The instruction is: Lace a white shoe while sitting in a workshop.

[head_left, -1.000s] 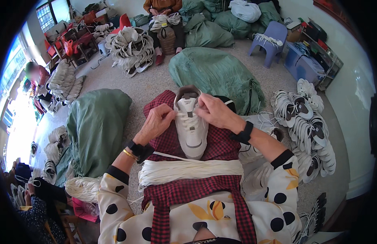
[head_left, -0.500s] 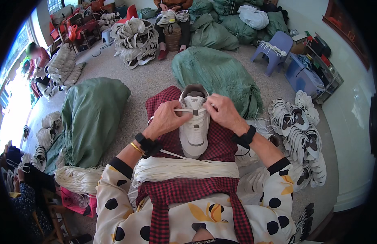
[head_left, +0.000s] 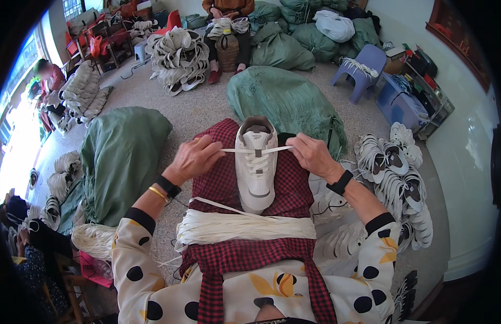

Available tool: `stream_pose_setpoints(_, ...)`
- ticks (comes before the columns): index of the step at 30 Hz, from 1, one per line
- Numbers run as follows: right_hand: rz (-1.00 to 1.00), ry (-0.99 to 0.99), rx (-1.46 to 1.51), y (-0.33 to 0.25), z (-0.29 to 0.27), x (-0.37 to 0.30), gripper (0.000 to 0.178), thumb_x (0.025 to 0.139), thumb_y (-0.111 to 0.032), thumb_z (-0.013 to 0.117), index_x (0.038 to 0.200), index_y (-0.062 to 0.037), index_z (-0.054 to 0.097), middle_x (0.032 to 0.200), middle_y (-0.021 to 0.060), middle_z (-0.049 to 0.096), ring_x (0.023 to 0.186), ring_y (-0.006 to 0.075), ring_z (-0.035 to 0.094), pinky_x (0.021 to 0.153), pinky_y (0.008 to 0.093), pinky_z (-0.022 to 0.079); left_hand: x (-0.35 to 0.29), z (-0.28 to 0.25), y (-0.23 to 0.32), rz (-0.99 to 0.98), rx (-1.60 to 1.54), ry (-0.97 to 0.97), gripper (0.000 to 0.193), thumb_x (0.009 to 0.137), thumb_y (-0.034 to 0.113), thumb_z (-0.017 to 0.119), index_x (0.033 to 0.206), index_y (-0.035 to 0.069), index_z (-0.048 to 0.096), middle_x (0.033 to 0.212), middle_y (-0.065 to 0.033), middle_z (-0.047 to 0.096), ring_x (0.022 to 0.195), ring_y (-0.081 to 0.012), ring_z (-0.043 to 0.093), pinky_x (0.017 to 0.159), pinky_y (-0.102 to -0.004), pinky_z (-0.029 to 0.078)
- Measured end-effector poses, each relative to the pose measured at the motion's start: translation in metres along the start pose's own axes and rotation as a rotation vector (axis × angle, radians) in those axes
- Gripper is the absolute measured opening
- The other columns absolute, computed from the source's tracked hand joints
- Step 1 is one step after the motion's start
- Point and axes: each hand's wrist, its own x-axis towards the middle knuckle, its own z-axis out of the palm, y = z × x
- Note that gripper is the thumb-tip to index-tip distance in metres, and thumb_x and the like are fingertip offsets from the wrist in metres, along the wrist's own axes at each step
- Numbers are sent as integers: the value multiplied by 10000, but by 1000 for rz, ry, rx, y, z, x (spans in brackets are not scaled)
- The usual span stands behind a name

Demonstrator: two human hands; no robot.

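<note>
A white shoe [head_left: 256, 183] with a grey-brown lining rests on the red-and-black checked apron over my lap, its toe towards me. Its white shoelace [head_left: 234, 150] is stretched taut sideways across the upper part of the tongue. My left hand [head_left: 197, 157] pinches one end, left of the shoe. On the other side my right hand [head_left: 314, 155] pinches the opposite end. Nearer to me, a thick bundle of white laces [head_left: 245, 225] lies across the apron [head_left: 212, 181], with one loose strand reaching up from it.
Large green sacks [head_left: 123, 162] stand at left and ahead. Stacks of white shoes [head_left: 393, 167] lie at right. A purple chair [head_left: 361, 70] with laces on it and a blue bin [head_left: 399, 102] stand farther back. Other people sit at the far side and left.
Both hands have moved apart, away from the shoe, drawing the lace straight and tight across it. Earlier they were close to the shoe's sides.
</note>
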Motion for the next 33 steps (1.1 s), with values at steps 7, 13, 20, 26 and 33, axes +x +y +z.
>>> stream_pose_setpoints(7,-48,-29,-305,70,-74,-43,230,829,-20,550,1043,-47,629,952,135,654,840,323,671,678,401,562,-69,-79,-71,-137,288,-42,171,851,25,597,1012,82,585,861,-114,565,749,-325,629,617,-443,516)
stream_pose_setpoints(13,175,46,-594,115,-202,-80,215,883,-10,495,1064,-40,606,968,173,652,910,392,650,746,447,533,-134,-189,-107,-350,639,77,230,880,-47,541,1081,50,598,975,-176,620,874,-404,641,734,-478,524)
stream_pose_setpoints(20,368,57,-825,74,-247,-82,223,872,3,529,1066,-49,628,906,170,611,869,388,634,733,441,511,-125,-221,-70,-317,883,305,308,902,-42,574,1162,96,664,1009,-127,596,898,-308,612,733,-408,502)
stream_pose_setpoints(26,339,902,-443,2,-161,-62,191,913,-4,580,1048,-35,712,968,95,674,811,214,639,691,324,507,-101,-157,-18,-483,661,730,273,909,-51,603,1123,62,727,933,-74,621,857,-222,624,712,-306,506)
stream_pose_setpoints(33,586,397,849,-32,0,-5,143,936,-55,654,1038,41,682,948,121,737,838,150,717,755,267,581,11,-28,22,-527,-322,485,202,894,-56,635,1034,38,744,944,-58,656,840,-133,615,743,-243,482)
